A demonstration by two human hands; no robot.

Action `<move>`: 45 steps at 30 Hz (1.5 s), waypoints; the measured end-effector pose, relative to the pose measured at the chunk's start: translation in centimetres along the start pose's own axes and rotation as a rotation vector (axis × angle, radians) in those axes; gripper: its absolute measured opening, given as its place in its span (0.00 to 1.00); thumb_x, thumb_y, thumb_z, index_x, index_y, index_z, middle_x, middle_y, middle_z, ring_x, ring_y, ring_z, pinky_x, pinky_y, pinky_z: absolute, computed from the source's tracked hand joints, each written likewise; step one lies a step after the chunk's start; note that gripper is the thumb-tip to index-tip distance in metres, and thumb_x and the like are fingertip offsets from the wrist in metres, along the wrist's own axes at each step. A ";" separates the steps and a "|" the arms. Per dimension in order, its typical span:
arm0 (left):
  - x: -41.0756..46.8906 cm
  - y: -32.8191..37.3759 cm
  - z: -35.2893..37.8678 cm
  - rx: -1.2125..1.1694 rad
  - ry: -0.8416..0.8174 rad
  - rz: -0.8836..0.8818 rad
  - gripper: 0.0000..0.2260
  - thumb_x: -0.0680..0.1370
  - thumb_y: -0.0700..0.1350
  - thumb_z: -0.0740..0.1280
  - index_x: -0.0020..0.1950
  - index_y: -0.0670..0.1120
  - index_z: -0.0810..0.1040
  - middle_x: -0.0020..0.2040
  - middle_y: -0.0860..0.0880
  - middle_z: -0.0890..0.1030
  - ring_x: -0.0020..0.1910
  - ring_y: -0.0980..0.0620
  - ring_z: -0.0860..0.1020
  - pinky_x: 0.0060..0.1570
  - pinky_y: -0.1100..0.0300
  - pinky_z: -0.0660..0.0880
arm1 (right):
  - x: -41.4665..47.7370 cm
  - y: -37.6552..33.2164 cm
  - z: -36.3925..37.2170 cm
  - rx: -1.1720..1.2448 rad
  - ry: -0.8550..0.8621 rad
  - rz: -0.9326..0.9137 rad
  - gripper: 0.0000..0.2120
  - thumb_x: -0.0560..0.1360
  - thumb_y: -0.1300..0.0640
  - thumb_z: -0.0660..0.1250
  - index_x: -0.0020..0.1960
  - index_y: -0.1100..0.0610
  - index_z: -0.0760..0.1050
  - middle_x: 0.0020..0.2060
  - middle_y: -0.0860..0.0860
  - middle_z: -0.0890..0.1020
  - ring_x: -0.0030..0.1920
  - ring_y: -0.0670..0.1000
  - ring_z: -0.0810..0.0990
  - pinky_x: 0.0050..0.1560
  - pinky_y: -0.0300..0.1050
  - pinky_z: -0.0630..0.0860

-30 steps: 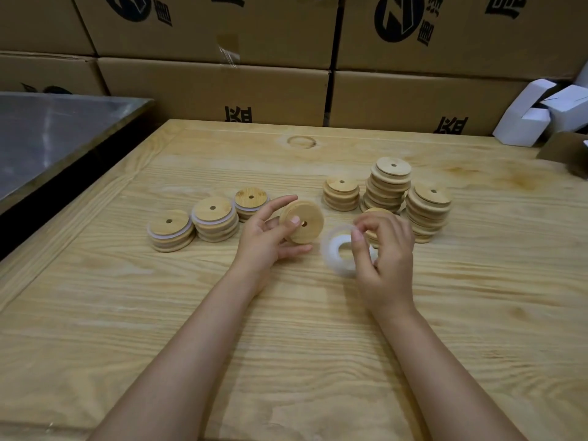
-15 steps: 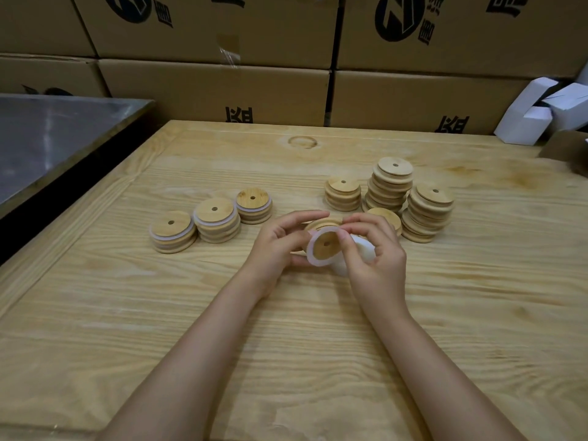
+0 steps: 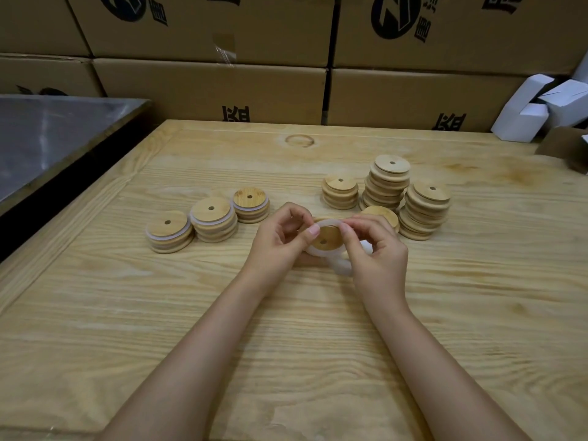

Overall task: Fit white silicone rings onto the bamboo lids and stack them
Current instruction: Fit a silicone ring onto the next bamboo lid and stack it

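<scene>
My left hand point(image 3: 280, 241) grips a round bamboo lid point(image 3: 326, 237) with a small centre hole, held above the table. A white silicone ring point(image 3: 321, 251) lies around the lid's rim, and my right hand point(image 3: 375, 249) pinches the ring at its top edge. Spare white rings point(image 3: 342, 268) peek out under my right hand. To the left stand three short stacks of lids with rings point(image 3: 211, 222). To the right stand three stacks of bare lids point(image 3: 389, 183), with one lid point(image 3: 383, 216) leaning in front of them.
The wooden table point(image 3: 286, 329) has a raised border at the left and back. Brown cardboard boxes point(image 3: 210, 90) line the back. A grey metal surface point(image 3: 47, 135) lies at the left. Small white boxes point(image 3: 541, 113) sit at the back right.
My hands came together: the lid moved from beside my left hand to between both hands, and the ring went from my right hand onto the lid's rim.
</scene>
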State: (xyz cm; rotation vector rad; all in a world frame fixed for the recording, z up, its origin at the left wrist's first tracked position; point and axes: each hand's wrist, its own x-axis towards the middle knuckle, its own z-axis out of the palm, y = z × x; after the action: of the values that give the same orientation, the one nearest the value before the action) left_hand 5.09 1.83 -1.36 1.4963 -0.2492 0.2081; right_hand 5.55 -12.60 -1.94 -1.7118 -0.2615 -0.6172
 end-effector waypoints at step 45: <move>0.7 0.1 -1.0 -0.143 0.221 -0.098 0.07 0.77 0.32 0.63 0.40 0.41 0.71 0.36 0.46 0.81 0.38 0.50 0.82 0.28 0.50 0.80 | 0.2 0.1 0.1 0.043 -0.099 0.147 0.08 0.73 0.63 0.70 0.39 0.51 0.78 0.39 0.41 0.82 0.41 0.38 0.80 0.46 0.32 0.75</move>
State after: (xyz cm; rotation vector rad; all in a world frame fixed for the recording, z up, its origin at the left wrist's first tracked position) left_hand 5.75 2.80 -1.12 1.3281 -0.0132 0.2694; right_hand 5.76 -12.54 -1.95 -1.7050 -0.2153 -0.4163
